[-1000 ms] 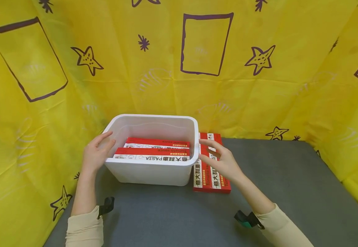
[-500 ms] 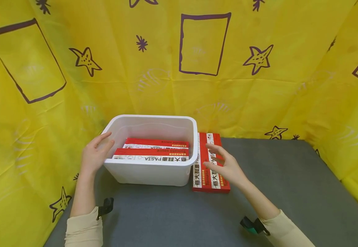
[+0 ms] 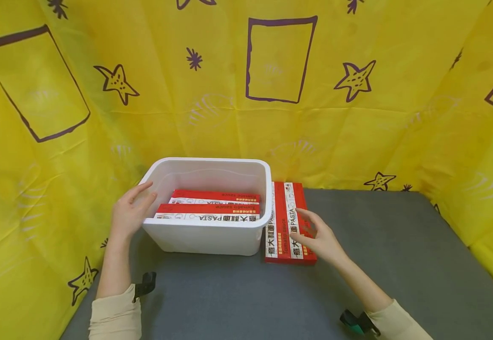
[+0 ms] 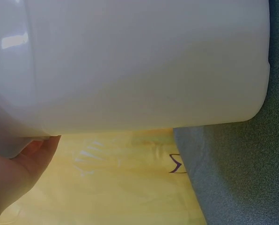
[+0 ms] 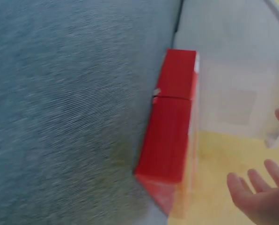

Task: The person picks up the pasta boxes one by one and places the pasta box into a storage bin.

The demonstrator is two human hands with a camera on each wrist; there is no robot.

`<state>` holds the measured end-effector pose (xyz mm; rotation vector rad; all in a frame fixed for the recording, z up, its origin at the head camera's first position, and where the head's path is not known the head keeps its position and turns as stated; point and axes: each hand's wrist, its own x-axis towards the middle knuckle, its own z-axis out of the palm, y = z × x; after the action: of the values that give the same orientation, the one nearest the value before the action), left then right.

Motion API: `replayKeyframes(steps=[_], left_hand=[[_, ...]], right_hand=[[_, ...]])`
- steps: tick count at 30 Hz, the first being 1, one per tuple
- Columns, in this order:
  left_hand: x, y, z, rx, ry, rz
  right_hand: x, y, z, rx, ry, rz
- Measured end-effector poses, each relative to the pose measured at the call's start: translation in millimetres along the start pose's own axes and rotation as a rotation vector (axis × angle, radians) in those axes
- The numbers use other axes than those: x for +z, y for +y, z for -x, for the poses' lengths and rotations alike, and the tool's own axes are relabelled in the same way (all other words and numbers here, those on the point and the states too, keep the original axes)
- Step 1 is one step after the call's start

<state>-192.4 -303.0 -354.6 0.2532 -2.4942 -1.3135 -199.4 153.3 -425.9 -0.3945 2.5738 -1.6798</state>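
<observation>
A white plastic bin (image 3: 208, 238) stands on the table, with red-and-white pasta boxes (image 3: 212, 208) lying inside it. My left hand (image 3: 129, 212) grips the bin's left rim; in the left wrist view its fingertips (image 4: 46, 147) reach under the lip against the outer wall. Two more pasta boxes (image 3: 283, 236) lie flat side by side, right of the bin. Over the right-hand one hovers my right hand (image 3: 323, 238), fingers spread and relaxed, holding nothing. The right wrist view shows this hand apart from the red box ends (image 5: 165, 136).
A grey cloth-covered table (image 3: 229, 297) carries everything. Yellow curtains (image 3: 229, 127) with drawn stars and frames enclose the back and both sides. The bin stands close to the back curtain.
My right hand has left the bin's right rim and moved right and toward me, over the right-hand pasta box. The left hand keeps its place on the rim.
</observation>
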Motion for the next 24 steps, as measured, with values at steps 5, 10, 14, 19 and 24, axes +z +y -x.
replayKeyframes(steps=[5, 10, 14, 19, 24], left_hand=[[0.7, -0.7, -0.6, 0.007, 0.001, 0.001], [0.6, -0.2, -0.5, 0.018, 0.006, 0.007], [0.4, 0.1, -0.4, 0.012, 0.004, 0.010], [0.7, -0.7, -1.0, 0.022, 0.017, -0.006], [1.1, -2.2, -2.1, 0.046, 0.032, -0.030]], right_hand=[[-2, 17, 2.4, 0.025, 0.014, 0.047], [-1, 31, 5.0, 0.047, 0.011, 0.074], [1, 38, 5.4, 0.086, 0.007, 0.067], [4, 42, 5.7, 0.130, -0.008, 0.072], [5, 44, 7.2, 0.172, -0.051, 0.108]])
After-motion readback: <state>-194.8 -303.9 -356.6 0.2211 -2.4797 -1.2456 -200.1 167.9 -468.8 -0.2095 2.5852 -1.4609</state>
